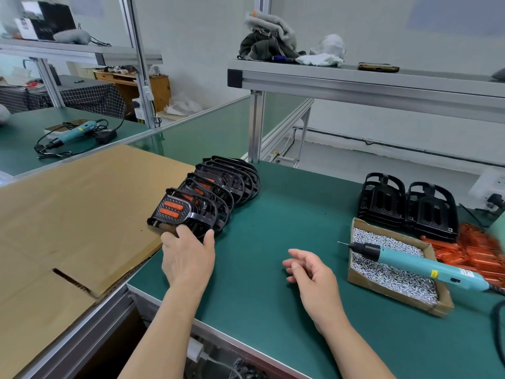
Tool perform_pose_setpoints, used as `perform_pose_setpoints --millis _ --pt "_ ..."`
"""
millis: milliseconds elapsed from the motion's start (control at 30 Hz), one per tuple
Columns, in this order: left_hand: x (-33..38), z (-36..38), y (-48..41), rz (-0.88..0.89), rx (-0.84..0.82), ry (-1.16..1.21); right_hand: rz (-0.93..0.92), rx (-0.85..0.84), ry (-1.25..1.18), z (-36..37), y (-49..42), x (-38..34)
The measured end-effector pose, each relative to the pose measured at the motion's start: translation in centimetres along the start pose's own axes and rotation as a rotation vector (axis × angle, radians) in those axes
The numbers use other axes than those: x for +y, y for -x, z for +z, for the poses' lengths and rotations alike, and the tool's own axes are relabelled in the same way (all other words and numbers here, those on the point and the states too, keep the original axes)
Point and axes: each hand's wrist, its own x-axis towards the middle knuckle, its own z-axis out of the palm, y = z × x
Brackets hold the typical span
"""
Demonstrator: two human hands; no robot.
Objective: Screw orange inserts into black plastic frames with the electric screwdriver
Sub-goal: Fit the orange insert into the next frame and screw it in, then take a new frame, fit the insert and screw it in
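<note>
Our left hand [188, 255] holds the nearest frame [189, 213] by its near edge, thumb on one side and fingers curled at the other; that frame has two orange inserts [175, 205] seated in it, and it leans on the row of finished frames [229, 181] that runs away from the hand, each propped on the one behind; we judge the hold is there to steady the piece against the row so the lot does not slide; the row sits where a cardboard sheet [82, 203], on the outer side of this hand, meets the green desk [259, 269] beneath both hands.

Our right hand [308, 274] hangs just above the desk, fingers loosely curled and holding nothing, well apart from the left; the electric screwdriver [418, 262] lies beyond it, resting across the box of screws [393, 280] with its bit pointing back toward the hand, which we take as a handy way to park it for a quick pick-up; further out from the hand stand the empty black frames [410, 212] in two stacks, and just beside them the loose orange inserts [475, 258], blurred; we judge the next piece begins over there, with a fresh frame and inserts within the free hand's reach.
</note>
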Motion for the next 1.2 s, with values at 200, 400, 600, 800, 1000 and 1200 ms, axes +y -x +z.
perform_pose_setpoints --millis 200,400,600,800,1000,1200 --pt "-0.7 1.2 0.6 0.037 -0.02 -0.16 0.008 -0.01 -0.006 0.1 0.0 -0.1" --pt "-0.9 1.7 0.7 0.094 0.006 -0.115 0.006 -0.002 -0.007 0.1 0.1 -0.2" --pt "-0.7 1.7 1.0 0.161 0.065 -0.107 0.008 0.001 -0.008 0.0 0.1 -0.4" --pt "0.5 1.5 2.1 0.236 0.115 -0.004 0.016 0.02 -0.03 0.0 0.2 -0.5" --pt "3.9 2.3 6.0 0.621 0.043 0.011 -0.05 0.131 -0.081 0.0 0.2 -0.5" --pt "7.8 3.7 10.4 0.905 -0.107 0.037 -0.131 0.45 -0.206 -1.4 0.0 -0.4"
